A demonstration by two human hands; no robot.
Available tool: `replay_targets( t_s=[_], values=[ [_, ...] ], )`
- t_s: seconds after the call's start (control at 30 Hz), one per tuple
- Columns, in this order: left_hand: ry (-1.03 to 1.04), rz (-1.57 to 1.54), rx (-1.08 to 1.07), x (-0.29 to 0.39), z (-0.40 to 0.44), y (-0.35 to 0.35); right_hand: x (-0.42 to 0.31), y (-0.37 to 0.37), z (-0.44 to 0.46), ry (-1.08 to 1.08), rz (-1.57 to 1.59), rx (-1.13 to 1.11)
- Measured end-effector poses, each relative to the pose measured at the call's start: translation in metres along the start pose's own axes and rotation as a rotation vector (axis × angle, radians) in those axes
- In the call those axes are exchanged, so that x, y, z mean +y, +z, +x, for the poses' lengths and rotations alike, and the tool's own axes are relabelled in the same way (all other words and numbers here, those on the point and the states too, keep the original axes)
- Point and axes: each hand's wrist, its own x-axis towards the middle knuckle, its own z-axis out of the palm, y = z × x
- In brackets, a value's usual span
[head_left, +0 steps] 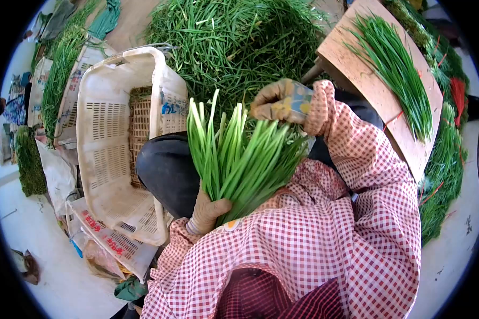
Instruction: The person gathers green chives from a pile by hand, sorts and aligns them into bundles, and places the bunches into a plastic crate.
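In my gloved left hand [207, 210] is a thick bunch of garlic chives [239, 159], gripped low with the fingers wrapped round it. Its pale cut ends point up and away from me, and the green leaves fan toward the right. At the top of the bunch my gloved right hand [283, 101] has its fingers bent together in a pinch beside the stalk ends. Whatever lies between those fingertips is too small to make out. Blue and yellow patterned material covers the back of the right hand.
A white plastic crate [104, 119] tilts by my left knee. Beyond my legs lies a large heap of loose greens [234, 48]. On the right, a board [364, 69] carries more chives [399, 74], with tied bundles [442, 175] beside it. Greens and crates line the left side.
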Motion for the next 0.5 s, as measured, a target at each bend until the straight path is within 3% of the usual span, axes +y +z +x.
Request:
replay_targets(
  t_s=[0.03,0.1,0.23,0.4,0.43,0.5],
  values=[
    [-0.013,0.012,0.003,0.0,0.0,0.001,-0.011,0.005,0.002,0.086,-0.033,0.039],
    [-0.156,0.225,0.026,0.002,0.0,0.006,-0.022,0.009,0.004,0.051,-0.08,0.068],
    [-0.358,0.092,0.074,0.012,-0.002,0.014,0.006,-0.006,0.026,-0.027,-0.015,-0.1],
    [-0.166,-0.006,0.064,-0.001,-0.02,0.005,-0.025,-0.031,0.021,0.091,-0.393,0.657],
    [-0.159,0.004,0.064,-0.002,-0.024,0.002,-0.012,-0.05,0.026,0.183,-0.597,0.732],
    [-0.071,-0.142,0.019,-0.005,-0.03,-0.007,-0.006,-0.061,0.009,0.344,-0.602,0.574]
  ],
)
